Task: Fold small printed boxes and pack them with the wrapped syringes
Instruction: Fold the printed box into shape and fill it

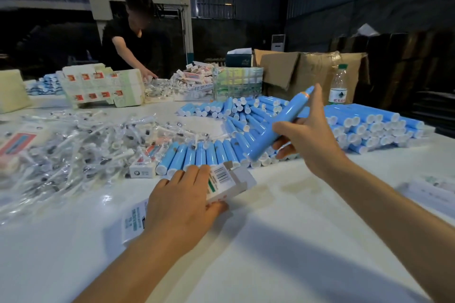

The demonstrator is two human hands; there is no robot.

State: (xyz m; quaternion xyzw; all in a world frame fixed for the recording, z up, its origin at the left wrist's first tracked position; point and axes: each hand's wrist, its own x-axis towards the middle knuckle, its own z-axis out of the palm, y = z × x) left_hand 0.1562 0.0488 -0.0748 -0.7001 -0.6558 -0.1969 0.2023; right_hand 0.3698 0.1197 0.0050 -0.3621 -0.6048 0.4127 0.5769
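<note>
Dim warehouse, white worktop (270,241) loaded with stock; a second person works at the far side, around 11 o'clock, by a stack of flat printed cartons (101,86). At 9 o'clock, a loose heap of wrapped syringes (73,145) in clear sleeves. Just ahead of it, a row of blue tubes (197,155) running toward the bigger pile at 2 o'clock. Left hand (182,202) rests on a small printed box (221,182) lying on the worktop at centre, fingers over the top and thumb on the near edge; grip curled round it, holding it steady. Box looks erected, end flap at 1 o'clock standing open. Right hand (305,138) is raised at 1 o'clock, grip pinching a single blue tube (280,123), capped end pointing up and away, clear of the pile. Water bottle (338,86) and brown cartons (307,69) behind. Step in hand: looks like loading, folding done on this box. Next move: line the tube up with the open end, slide it in while the left hand braces, then a syringe from the heap, close the flap.
</note>
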